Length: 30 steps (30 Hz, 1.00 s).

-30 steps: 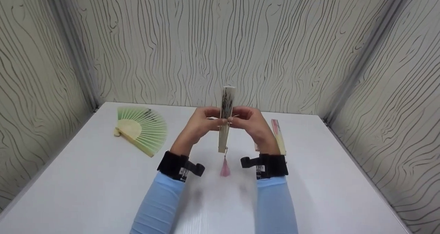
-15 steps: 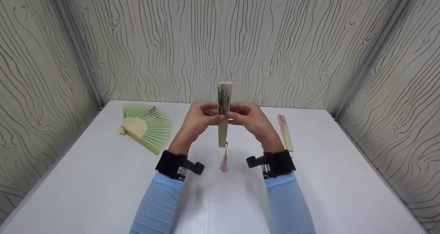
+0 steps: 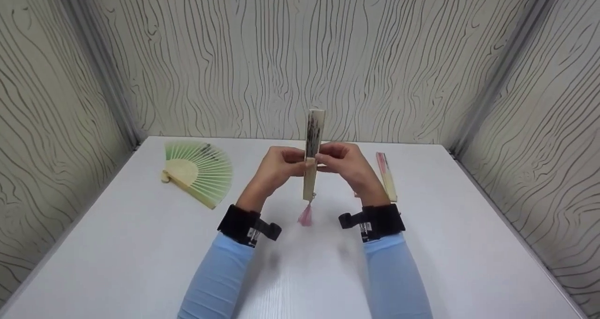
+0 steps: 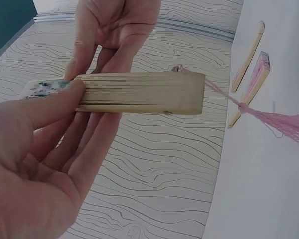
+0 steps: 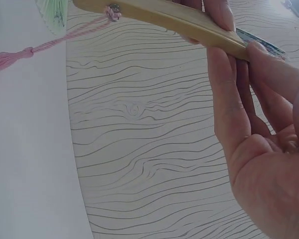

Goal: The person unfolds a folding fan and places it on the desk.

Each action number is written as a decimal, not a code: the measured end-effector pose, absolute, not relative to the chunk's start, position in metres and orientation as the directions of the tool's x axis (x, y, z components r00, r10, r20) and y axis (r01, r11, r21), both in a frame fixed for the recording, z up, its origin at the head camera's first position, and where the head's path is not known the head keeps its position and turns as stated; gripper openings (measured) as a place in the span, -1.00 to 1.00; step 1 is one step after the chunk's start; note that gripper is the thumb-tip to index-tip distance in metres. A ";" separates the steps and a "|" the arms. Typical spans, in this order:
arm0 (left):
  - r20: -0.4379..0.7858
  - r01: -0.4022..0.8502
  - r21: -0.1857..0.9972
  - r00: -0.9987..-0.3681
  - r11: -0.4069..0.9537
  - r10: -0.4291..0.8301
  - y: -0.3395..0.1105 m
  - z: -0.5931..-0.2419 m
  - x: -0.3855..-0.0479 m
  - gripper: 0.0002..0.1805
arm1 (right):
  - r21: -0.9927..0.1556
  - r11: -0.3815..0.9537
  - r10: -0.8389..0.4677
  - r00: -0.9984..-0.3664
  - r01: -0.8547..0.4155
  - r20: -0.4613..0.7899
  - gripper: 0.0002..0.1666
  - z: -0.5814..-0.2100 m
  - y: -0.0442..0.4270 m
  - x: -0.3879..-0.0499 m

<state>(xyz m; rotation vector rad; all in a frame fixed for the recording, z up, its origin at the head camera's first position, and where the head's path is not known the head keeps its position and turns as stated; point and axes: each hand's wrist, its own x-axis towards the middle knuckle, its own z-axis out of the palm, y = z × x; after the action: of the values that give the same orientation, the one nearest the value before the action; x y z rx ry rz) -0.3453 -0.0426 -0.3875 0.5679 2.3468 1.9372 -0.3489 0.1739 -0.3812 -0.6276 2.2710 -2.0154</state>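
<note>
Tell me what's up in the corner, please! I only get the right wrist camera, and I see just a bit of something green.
Observer: The head view shows it whole: a green fan, spread open on the white table.
Operator: Ooh! What else is lying there?
Observer: A folded fan with pink on it, over on the person's right.
Operator: And the held fan, is it standing up? My picture looks sideways.
Observer: In the head view it's nearly upright, with its bare wooden end pointing down.
</note>
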 end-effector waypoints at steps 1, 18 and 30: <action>0.197 0.252 0.956 -0.931 0.148 0.309 -0.043 -0.388 -0.345 -0.71 | -0.960 0.076 -0.314 -0.920 -0.271 0.234 -0.69 -0.381 0.173 -0.348; 0.203 0.233 0.970 -0.932 0.068 0.301 -0.045 -0.389 -0.351 -0.74 | -0.963 0.027 -0.206 -0.944 -0.268 0.257 -0.79 -0.382 0.166 -0.351; 0.190 0.205 0.978 -0.954 0.039 0.233 -0.048 -0.390 -0.349 -0.72 | -0.965 0.005 -0.208 -0.944 -0.262 0.255 -0.80 -0.387 0.169 -0.353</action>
<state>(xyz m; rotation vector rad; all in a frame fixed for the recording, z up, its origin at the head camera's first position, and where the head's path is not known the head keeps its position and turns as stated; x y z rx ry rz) -0.3486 -0.0480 -0.3897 0.4738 2.2492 2.1106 -0.3530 0.1688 -0.3869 -0.5270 2.2549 -2.1806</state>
